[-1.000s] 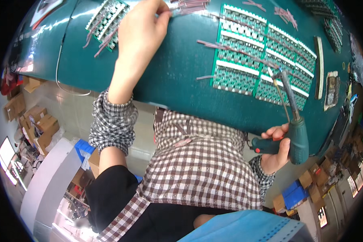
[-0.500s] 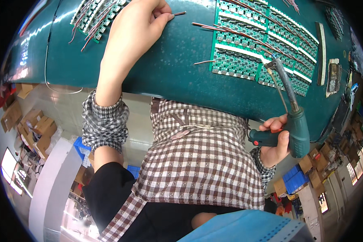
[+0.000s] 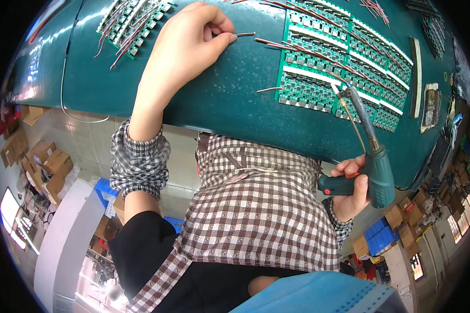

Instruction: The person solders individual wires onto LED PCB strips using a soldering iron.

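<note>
My left hand (image 3: pixel 196 41) is closed in a pinch on a thin dark wire (image 3: pixel 245 34), whose bare end sticks out to the right above the table. In my right hand (image 3: pixel 354 182) is a green soldering gun (image 3: pixel 379 177), gripped by its handle, with a metal barrel and a thin feed tube. Its tip is over the near rows of a green circuit board panel (image 3: pixel 310 78); whether it touches cannot be made out. Red, black and white wires (image 3: pixel 297 48) lie across the panel, their ends reaching left toward my left hand.
Another group of wired circuit boards (image 3: pixel 133 23) lies at the far left of the green table (image 3: pixel 219 99). To the right are a long pale strip (image 3: pixel 415 75) and a worn block-shaped holder (image 3: pixel 430 107). Loose wires (image 3: pixel 376 11) lie at the back.
My left hand has come nearer and a little to the right with the wire. The soldering gun has shifted slightly left and toward me, still in my right hand.
</note>
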`<action>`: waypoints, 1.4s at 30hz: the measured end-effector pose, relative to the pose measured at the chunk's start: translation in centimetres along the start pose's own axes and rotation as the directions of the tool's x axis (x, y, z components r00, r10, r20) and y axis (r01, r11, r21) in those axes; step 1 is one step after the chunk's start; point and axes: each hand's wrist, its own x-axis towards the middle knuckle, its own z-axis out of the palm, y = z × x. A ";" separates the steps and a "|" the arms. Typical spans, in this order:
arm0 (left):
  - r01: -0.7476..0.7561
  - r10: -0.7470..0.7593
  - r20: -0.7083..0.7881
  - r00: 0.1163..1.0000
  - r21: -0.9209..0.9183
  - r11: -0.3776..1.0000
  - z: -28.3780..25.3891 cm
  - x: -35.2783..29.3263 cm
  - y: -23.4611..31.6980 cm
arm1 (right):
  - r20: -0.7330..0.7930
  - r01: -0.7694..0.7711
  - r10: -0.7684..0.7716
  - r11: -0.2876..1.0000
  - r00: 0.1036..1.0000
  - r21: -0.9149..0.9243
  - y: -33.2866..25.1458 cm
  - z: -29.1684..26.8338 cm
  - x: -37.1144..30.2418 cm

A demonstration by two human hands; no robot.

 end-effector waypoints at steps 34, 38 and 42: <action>0.365 -0.150 0.338 0.929 -0.770 0.524 4.6 -5.9 8.9 | 0.086 0.111 -0.104 0.991 0.991 -0.079 -2.4 5.0 3.7; -0.183 0.156 -0.095 0.983 -0.466 0.866 6.5 -6.7 8.9 | -0.005 -0.001 0.001 0.995 1.000 -0.101 -2.4 5.8 4.3; -0.267 0.230 -0.138 0.963 -0.442 0.856 7.3 -7.1 8.7 | -0.009 0.018 -0.020 0.989 1.000 -0.149 -2.2 5.6 4.1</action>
